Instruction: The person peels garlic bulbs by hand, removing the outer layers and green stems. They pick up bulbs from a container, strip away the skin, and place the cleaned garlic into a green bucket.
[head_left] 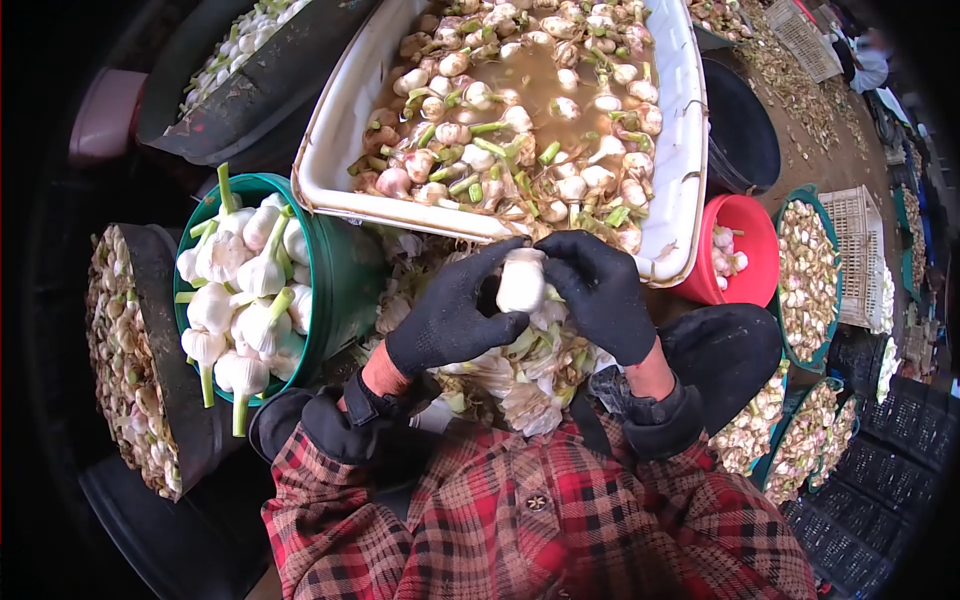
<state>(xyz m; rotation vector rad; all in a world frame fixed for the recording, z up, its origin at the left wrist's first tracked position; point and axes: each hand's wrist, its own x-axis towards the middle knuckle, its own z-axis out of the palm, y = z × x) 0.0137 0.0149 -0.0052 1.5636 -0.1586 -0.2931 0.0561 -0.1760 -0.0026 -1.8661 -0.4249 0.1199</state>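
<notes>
A white garlic bulb (522, 284) is held up in front of my chest, between my two black-gloved hands. The thumb and fingers of my left hand (450, 312) curl around its left side. On the other side, my right hand (604, 292) has its fingers bent in against the bulb's upper right edge; their tips are partly hidden. Below the hands, a heap of loose garlic skins (530, 385) lies between my legs. Just beyond them stands a white tub (335, 165) of brown water with many unpeeled garlic bulbs (480, 158) floating in it.
To the left, a green bucket (340, 290) is heaped with clean white garlic bulbs (240, 265). A red bucket (752, 255) at right holds several bulbs. Dark containers (190, 350), garlic-filled baskets (808, 280) and a pale crate (858, 255) stand around. Another person (868, 62) is at far right.
</notes>
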